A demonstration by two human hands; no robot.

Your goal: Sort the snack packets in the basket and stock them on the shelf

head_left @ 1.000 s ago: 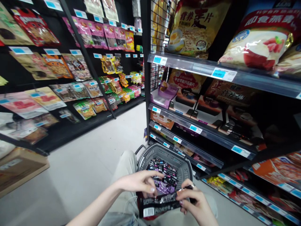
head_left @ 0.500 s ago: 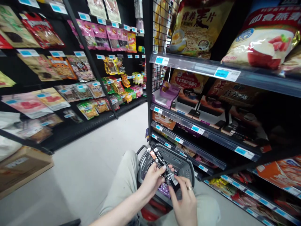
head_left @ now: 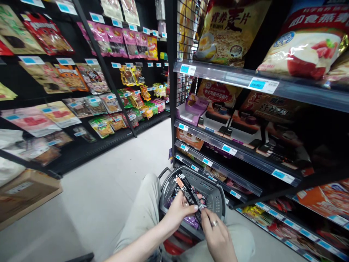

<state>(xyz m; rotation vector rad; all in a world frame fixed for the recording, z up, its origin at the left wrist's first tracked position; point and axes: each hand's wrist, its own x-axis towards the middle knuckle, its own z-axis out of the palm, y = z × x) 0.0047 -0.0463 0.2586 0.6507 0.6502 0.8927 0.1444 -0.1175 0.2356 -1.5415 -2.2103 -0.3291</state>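
Observation:
Between my two hands I hold a long, narrow black packet (head_left: 188, 190) with an orange patch near its far end. My left hand (head_left: 178, 210) grips it around the middle, thumb lying across the top. At the near end, my right hand (head_left: 216, 229), with a ring on one finger, pinches the packet. Beneath both hands stands a dark grey shopping basket (head_left: 214, 187) with perforated walls. Inside it lie purple wrappers (head_left: 192, 221) and other small packs, partly hidden by my hands.
Shelves (head_left: 218, 147) with price tags rise close on the right, holding cereal bags (head_left: 229, 34) and boxes. Across the aisle, a black rack (head_left: 89, 149) carries hanging snack packs. A cardboard box (head_left: 27, 196) stands on the floor at left. My knees flank the basket.
The packet now lies straighter, its print turned differently. My right hand has rolled over to the near end with its knuckles up, and my left thumb has slid toward it.

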